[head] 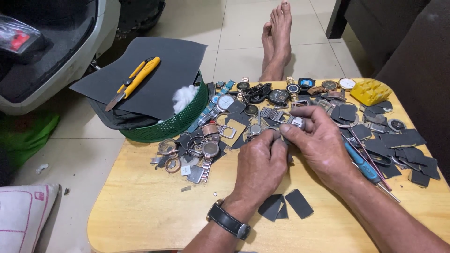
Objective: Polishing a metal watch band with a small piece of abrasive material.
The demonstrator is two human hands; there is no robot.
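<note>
both hands met over the middle of a low wooden table (pixel 140 220), above a heap of watch parts. the left hand (pixel 260 165) was curled nearly closed, its fingertips pinched together at the top on a small dark piece (pixel 277 136) that was mostly hidden, so what kind of piece it was could not be told. the right hand (pixel 320 145) was half closed, thumb and forefinger pressed to that same small piece from the other side, while its upper fingers held a small silver watch part (pixel 297 122) just above. a black-strapped wristwatch (pixel 228 220) sat on the left wrist. just below the hands lay a few dark sandpaper scraps (pixel 286 204) on bare wood. a blue-handled tool (pixel 362 165) lay under the right forearm, beside thin metal rods. to the left of the hands was a scatter of rose-coloured watch cases (pixel 168 147) and rings; behind them a row of watch faces and straps ran along the far edge, and more dark squares of sandpaper covered the right side of the table. a yellow block (pixel 370 91) sat at the far right corner. at the far left corner stood a green basket (pixel 180 122) holding white cotton wool (pixel 185 97), topped by a dark sheet (pixel 164 70) with a yellow utility knife (pixel 133 82) lying on it. bare feet (pixel 277 40) rested on the tiled floor beyond the table.
</note>
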